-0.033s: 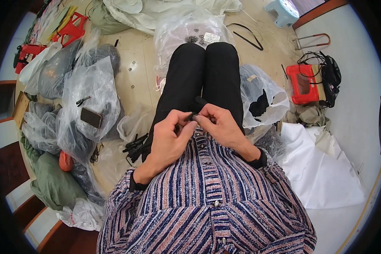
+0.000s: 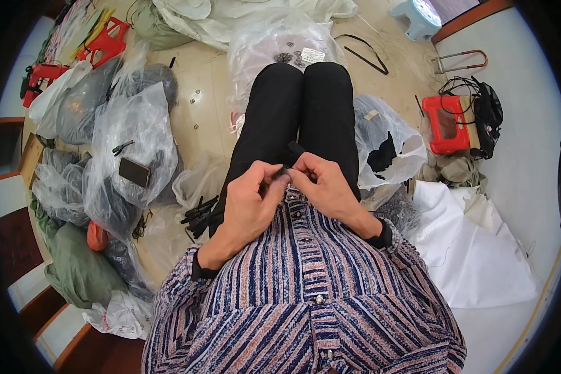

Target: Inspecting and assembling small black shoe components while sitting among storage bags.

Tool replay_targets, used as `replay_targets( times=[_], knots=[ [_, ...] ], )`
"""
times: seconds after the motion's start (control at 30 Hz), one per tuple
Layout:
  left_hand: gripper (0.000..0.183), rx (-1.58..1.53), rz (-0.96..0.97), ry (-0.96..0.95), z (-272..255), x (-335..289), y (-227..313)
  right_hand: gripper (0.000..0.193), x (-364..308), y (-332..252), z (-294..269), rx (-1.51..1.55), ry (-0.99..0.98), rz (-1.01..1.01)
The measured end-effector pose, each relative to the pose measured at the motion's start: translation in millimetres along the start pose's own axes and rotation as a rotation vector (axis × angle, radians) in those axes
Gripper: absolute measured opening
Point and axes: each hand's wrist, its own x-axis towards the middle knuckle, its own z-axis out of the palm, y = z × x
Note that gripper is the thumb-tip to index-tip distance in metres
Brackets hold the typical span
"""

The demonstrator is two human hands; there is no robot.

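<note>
Above my lap, my left hand and my right hand meet, with thumbs and fingertips pinched together. Between them is a small black piece, mostly covered by the fingers, so its kind does not show. A black strap end sticks up beside the right-hand fingers, over the black trousers. Left of my left forearm lies a bundle of black straps. Beyond my knees, several small dark metal pieces and a white label rest on clear plastic.
On the left, filled plastic bags carry a phone and a small black tool. An open clear bag holds black pieces at my right. Further right stand a red plastic stool and white cloth.
The fingertips have shifted slightly around the small black piece, which is tilted a little differently. Both arms and everything around them look the same.
</note>
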Motion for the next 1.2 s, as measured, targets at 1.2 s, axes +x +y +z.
replay_targets(
  times=[1.2],
  knots=[
    [0.026,-0.917,-1.241,0.983,-101.2,-194.9,-348.9,0.016,18.0,-12.5,12.2,-0.125,-0.041,0.225]
  ],
)
